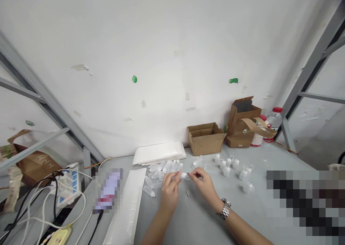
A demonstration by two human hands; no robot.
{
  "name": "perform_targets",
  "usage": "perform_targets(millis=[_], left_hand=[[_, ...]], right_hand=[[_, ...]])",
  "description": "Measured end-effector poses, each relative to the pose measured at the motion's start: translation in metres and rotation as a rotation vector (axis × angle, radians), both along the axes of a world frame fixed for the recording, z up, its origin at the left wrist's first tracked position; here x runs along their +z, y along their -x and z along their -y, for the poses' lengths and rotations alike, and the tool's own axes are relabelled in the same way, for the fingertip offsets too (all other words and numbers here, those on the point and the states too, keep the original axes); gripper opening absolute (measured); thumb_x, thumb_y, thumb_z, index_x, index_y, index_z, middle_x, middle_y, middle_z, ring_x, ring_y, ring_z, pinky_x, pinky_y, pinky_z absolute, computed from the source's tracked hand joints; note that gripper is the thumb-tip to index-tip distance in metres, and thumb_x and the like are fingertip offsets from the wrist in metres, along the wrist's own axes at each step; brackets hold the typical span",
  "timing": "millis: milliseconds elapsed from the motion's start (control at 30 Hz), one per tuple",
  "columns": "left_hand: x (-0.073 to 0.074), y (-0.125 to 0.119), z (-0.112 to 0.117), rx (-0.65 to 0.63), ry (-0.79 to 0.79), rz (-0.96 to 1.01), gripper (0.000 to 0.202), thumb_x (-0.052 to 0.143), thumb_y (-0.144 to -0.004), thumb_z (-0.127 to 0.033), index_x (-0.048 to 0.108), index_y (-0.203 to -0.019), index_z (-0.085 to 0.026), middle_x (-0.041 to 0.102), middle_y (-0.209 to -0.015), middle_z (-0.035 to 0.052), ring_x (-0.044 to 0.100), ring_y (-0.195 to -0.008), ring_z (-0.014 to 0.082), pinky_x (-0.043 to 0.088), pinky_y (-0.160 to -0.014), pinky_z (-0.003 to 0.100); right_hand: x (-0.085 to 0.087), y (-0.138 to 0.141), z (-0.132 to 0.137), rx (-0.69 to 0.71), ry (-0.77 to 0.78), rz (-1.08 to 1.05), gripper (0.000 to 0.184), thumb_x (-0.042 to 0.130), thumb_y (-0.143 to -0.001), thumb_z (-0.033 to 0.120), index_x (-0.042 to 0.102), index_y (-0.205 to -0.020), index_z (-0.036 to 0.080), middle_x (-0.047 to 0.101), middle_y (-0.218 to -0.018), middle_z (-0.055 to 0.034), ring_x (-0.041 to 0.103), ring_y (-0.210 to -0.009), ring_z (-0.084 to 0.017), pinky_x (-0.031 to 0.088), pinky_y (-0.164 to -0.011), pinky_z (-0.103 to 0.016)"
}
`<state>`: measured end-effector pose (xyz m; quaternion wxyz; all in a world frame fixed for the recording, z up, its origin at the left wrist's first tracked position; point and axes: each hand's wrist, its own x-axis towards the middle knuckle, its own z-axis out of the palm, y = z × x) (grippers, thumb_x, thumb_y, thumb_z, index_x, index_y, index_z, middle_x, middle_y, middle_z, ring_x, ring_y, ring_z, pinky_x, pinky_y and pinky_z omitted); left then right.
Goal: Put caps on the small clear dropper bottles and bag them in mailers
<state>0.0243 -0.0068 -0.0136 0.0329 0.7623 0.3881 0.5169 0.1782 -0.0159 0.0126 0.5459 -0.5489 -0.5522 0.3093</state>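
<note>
A small white plastic squeeze bottle [184, 175] is held sideways between my two hands, its capped end pointing right. My left hand [169, 191] is closed on the bottle's body and hides much of it. With pinched fingertips, my right hand [202, 183] grips the cap end, where a thin strap loops below. Just left of my left hand lies a heap of similar translucent bottles [161, 167]. Several bottles [226, 171] stand upright to the right of my right hand, and one bottle [248, 187] nearer me leans over. A loose cap strap [186, 197] lies between my forearms.
Stacked white sheets or bags [160, 153] lie against the wall, with more white bags [126, 209] at left. Behind stand a cardboard box [206, 144] and a brown paper bag [237, 130]. A power strip [68, 187] with tangled cables and a blurred phone [109, 191] occupy the left side.
</note>
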Motion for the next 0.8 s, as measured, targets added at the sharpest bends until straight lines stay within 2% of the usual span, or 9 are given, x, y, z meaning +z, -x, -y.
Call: perform_targets(millis=[167,400,600,800], left_hand=[[-0.0001,-0.0001,-0.0002,0.021,-0.005,-0.01,0.04,0.043,-0.084,-0.009,0.056,-0.116,-0.031,0.063,-0.091,0.0035,0.057,-0.085,0.0149,0.053,-0.072,0.031],[-0.0031,0.0018,-0.0017,0.001,0.002,-0.028,0.044,0.043,-0.084,-0.007,0.053,-0.118,-0.033,0.062,-0.092,0.0034,0.056,-0.087,0.0147,0.052,-0.074,0.03],[-0.0031,0.0013,-0.0011,0.021,0.023,-0.021,0.04,0.044,-0.085,-0.01,0.054,-0.117,-0.032,0.062,-0.091,0.004,0.056,-0.087,0.0152,0.053,-0.073,0.031],[-0.0043,0.0013,-0.0014,0.005,0.02,-0.028,0.042,0.043,-0.085,-0.009,0.054,-0.118,-0.031,0.062,-0.092,0.0043,0.056,-0.086,0.0155,0.052,-0.073,0.032]], right_hand=[[0.0009,-0.0008,-0.0015,0.019,0.051,-0.033,0.028,0.06,-0.07,0.041,0.053,-0.052,0.02,0.052,-0.055,0.0014,0.047,-0.057,-0.015,0.038,-0.057,-0.027],[0.0022,0.0005,-0.0004,0.04,0.025,-0.021,0.027,0.059,-0.071,0.039,0.055,-0.053,0.02,0.054,-0.058,0.0008,0.049,-0.06,-0.015,0.039,-0.059,-0.027],[-0.0024,-0.0007,-0.0015,-0.03,0.002,0.003,0.028,0.058,-0.072,0.039,0.053,-0.053,0.02,0.051,-0.057,0.0009,0.047,-0.059,-0.015,0.038,-0.058,-0.027],[0.0004,-0.0004,-0.001,-0.013,-0.002,0.03,0.029,0.059,-0.072,0.041,0.054,-0.052,0.02,0.053,-0.056,0.0005,0.048,-0.058,-0.015,0.039,-0.057,-0.027]])
